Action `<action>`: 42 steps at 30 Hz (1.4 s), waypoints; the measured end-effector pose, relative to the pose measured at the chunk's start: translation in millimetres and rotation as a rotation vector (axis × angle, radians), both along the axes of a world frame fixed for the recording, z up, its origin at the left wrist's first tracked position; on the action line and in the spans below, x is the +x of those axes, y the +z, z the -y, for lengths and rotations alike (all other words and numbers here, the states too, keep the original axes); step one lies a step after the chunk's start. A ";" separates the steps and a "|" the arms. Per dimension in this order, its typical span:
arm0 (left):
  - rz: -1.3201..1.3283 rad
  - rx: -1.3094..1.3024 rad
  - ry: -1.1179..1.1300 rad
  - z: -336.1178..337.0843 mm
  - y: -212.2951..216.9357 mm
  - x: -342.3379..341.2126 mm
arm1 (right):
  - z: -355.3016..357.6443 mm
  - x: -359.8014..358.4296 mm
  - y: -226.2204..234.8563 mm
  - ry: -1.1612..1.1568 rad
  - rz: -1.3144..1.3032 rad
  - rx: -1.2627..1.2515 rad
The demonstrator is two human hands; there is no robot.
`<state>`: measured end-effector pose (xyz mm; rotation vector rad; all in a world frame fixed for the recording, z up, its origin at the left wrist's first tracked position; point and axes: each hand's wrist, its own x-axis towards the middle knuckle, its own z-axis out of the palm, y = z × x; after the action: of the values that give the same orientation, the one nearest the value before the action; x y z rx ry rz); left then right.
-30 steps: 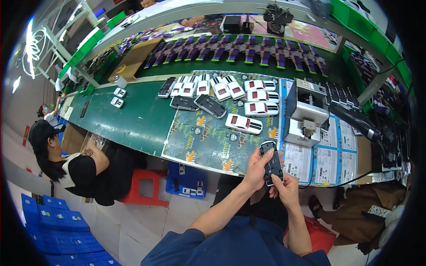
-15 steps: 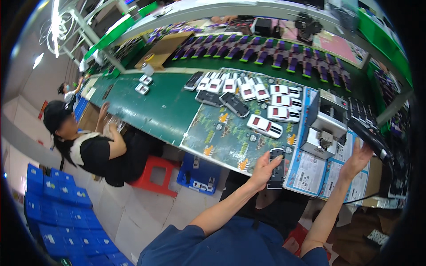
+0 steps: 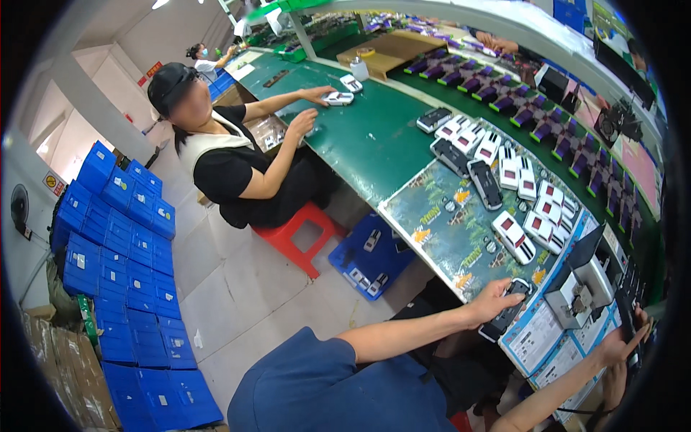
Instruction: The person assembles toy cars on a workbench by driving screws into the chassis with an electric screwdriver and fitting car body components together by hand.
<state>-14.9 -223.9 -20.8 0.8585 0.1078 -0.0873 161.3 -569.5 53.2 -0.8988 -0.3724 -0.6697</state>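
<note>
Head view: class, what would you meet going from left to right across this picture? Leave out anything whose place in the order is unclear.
Wall fan → stacked blue boxes → red stool → white bottle → left hand holding a dark toy-car piece → silver metal device.

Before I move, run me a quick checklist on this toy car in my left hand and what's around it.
1. Left hand holding the toy car: ok, fingers wrapped around it.
2. Toy car's dark underside facing up: ok.
3. Toy car apart from the metal device: ok, a gap shows between them.
4. Right hand empty: cannot tell, it sits at the dim right edge.
5. Loose cars all the same way up: not ok, some show dark undersides.
6. Seated co-worker's hands away from yours: ok, they're farther along the bench.
</note>
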 end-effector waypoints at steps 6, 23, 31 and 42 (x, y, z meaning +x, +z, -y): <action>-0.046 0.030 -0.042 -13.2 1.2 -8.3 | -50.5 -26.8 39.5 0.053 -0.018 0.085; -0.059 -0.016 -0.080 10.9 33.7 18.3 | -129.9 -90.3 91.4 0.389 0.038 0.244; 0.027 0.056 -0.095 26.0 54.4 28.4 | -145.3 -109.8 86.7 0.372 0.064 0.141; 0.076 0.060 -0.114 24.6 56.2 28.1 | -162.1 -113.2 75.4 0.353 0.014 0.071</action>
<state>13.2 -248.4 35.4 0.9268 -0.0104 -0.1587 48.0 -407.4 128.6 -0.7372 -0.5029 -0.3623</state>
